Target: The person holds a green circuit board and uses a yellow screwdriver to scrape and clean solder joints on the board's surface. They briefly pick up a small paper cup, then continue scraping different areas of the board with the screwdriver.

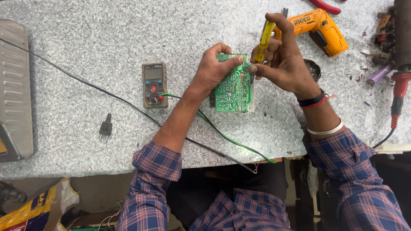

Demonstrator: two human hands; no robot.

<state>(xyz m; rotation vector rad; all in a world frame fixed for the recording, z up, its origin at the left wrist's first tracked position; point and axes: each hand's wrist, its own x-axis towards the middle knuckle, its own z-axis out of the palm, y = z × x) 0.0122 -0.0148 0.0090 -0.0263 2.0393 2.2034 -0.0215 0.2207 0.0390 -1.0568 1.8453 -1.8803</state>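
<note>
Hands (214, 68) gripping circuit board (233, 85) mid-bench

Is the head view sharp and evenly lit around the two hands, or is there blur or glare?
Head view: sharp and evenly lit; left hand, green circuit board and right hand with yellow screwdriver are crisp; only soft shadows, no glare.

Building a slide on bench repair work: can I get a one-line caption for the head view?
Left hand steadies a green circuit board while the right hand applies a yellow-handled screwdriver.
</note>
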